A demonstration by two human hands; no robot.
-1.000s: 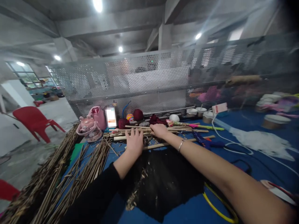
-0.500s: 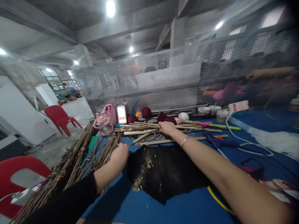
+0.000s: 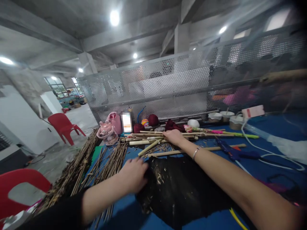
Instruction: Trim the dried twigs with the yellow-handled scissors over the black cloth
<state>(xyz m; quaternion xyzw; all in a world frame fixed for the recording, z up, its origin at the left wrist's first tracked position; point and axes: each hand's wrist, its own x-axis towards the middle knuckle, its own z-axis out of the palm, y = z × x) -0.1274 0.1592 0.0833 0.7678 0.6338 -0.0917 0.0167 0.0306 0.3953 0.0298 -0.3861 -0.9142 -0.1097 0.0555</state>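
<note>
My left hand (image 3: 133,174) lies at the left edge of a black cloth (image 3: 182,188) strewn with wood shavings, its fingers curled onto the cloth's edge. My right hand (image 3: 174,136), a bracelet on its wrist, reaches far across the blue table (image 3: 211,220) and rests palm down on a row of bamboo sticks (image 3: 153,140). Its fingers curl over the sticks. One loose bamboo stick (image 3: 192,150) lies just beneath my right forearm.
A pile of thin brown twigs (image 3: 79,172) covers the table's left side. A pink kettle (image 3: 107,134), dark red yarn balls (image 3: 153,119), small tubs (image 3: 216,116), a blue glue gun (image 3: 236,154) with white cable stand behind. A perforated metal screen (image 3: 182,80) closes the back. Red chairs (image 3: 62,126) stand left.
My left hand left the bamboo sticks, swung back toward the twigs, then came onto the black cloth's left edge. My right hand stayed on the sticks. The view turned left.
</note>
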